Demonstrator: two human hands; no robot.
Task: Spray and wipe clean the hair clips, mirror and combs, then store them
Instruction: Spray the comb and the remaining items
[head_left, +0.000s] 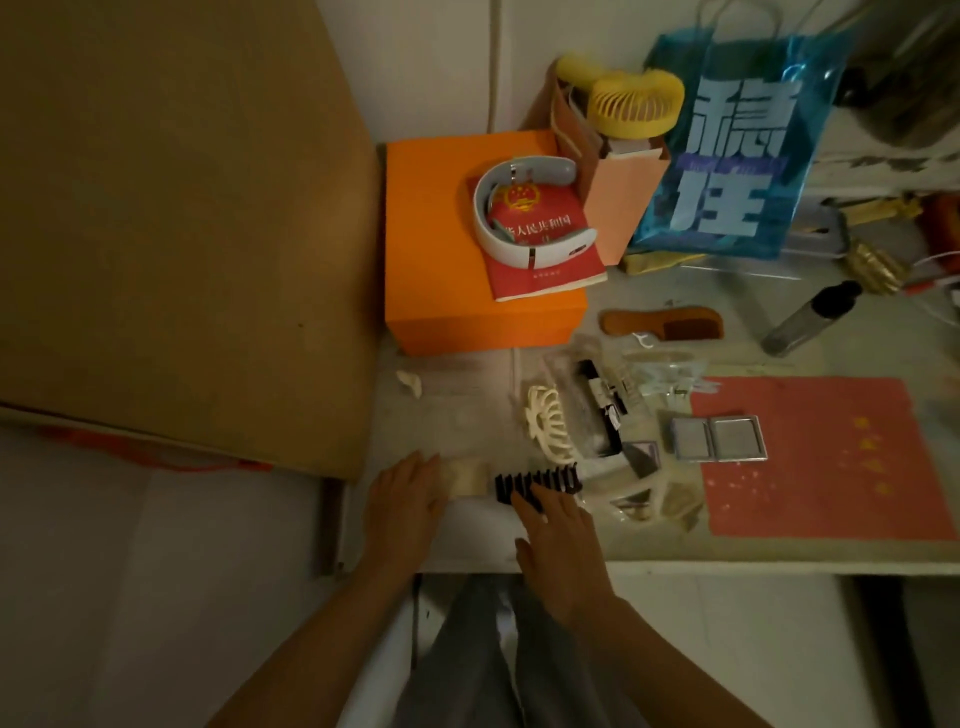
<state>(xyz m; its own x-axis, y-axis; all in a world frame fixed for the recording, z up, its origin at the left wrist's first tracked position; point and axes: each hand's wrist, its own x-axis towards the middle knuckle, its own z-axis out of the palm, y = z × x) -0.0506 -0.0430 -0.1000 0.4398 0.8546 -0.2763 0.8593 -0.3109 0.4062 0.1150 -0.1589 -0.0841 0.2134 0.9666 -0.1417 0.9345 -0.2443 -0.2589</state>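
Observation:
A black claw hair clip (537, 484) lies near the table's front edge. My right hand (561, 551) rests flat with its fingertips on the clip. My left hand (405, 501) lies flat to its left, fingers over a folded pale cloth (470, 477). A cream claw clip (548, 423) sits just behind the black one. An open folding mirror (719, 438) lies to the right, at the edge of a red sheet (826, 457). A brown wooden comb (665, 322) lies further back. A dark spray bottle (808, 319) lies tilted at the right.
An orange box (441, 291) with a red booklet and a white neck device stands at the back. A blue printed bag (737, 150), a yellow fan (636, 101) and clear plastic packets (597, 410) crowd the table. A large cardboard sheet (171, 234) leans at the left.

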